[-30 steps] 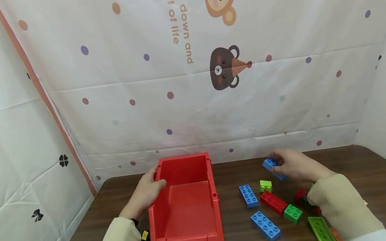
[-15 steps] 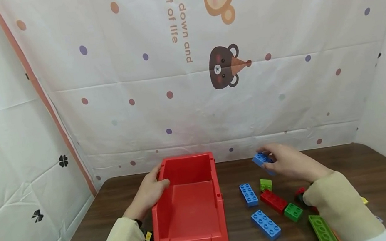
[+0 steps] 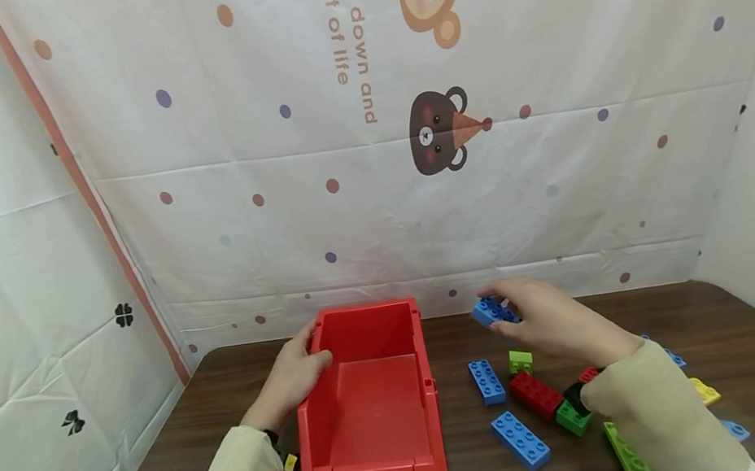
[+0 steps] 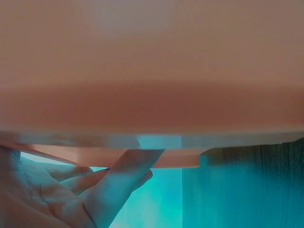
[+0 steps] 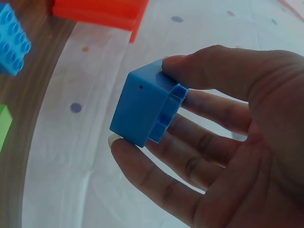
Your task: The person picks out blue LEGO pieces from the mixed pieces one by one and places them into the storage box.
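Over the far part of the table, my right hand pinches a blue toy brick between thumb and fingers. The right wrist view shows that blue brick close up, its side towards the camera, with the thumb at one end and a fingertip at the other. My left hand grips the left wall of a red plastic bin, thumb inside and fingers outside. No bricks show inside the bin. In the left wrist view the bin's wall fills the upper part and hides the fingertips.
Right of the bin lie two blue bricks, a small lime brick, a red brick and a green brick. A flat lime brick and a yellow piece lie near the right sleeve. A printed cloth hangs behind.
My right hand has carried the blue brick left and slightly up, towards the bin. The bin shifted a little right with my left hand, then stayed. More pieces show beyond the right sleeve.
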Demonstrator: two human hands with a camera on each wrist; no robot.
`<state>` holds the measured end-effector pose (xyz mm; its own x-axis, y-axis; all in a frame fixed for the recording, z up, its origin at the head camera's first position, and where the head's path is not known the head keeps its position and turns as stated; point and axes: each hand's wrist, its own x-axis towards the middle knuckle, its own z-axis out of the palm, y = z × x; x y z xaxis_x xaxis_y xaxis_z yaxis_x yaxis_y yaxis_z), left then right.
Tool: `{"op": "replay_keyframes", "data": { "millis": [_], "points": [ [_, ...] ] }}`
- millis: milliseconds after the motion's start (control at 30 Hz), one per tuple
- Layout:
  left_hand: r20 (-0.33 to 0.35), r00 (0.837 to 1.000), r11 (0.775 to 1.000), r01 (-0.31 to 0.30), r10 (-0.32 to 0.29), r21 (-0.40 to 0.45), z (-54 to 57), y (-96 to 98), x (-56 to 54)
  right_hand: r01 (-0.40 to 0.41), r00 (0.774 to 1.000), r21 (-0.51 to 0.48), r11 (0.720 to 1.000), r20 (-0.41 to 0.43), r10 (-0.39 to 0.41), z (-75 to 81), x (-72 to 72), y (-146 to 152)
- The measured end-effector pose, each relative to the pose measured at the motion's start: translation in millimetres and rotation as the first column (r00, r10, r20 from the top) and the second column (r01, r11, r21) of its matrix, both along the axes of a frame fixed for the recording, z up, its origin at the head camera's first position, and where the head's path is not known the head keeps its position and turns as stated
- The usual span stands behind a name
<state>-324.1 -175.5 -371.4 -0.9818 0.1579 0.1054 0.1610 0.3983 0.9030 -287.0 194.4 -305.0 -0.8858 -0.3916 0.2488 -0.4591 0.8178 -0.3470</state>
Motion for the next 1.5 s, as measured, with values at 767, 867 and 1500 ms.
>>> {"op": "replay_keyframes", "data": {
  "millis": [767,867,1500],
  "points": [
    [-0.008,1.000,1.000,0.004,-0.004,-0.020,-0.4,-0.4,-0.7,-0.066,0.997,-0.021,0.998,-0.037,0.065,20.7,25.0,-50.1],
    [-0.006,1.000,1.000,0.000,0.000,-0.023,-1.2,-0.2,-1.2,-0.065,0.997,-0.017,0.998,-0.047,0.064,22.2,26.6,-55.7],
    [0.000,1.000,1.000,-0.008,0.008,-0.021,0.0,-0.4,-0.9,-0.157,0.986,-0.035,0.987,-0.064,0.154,26.6,33.3,-86.6]
  ]
}}
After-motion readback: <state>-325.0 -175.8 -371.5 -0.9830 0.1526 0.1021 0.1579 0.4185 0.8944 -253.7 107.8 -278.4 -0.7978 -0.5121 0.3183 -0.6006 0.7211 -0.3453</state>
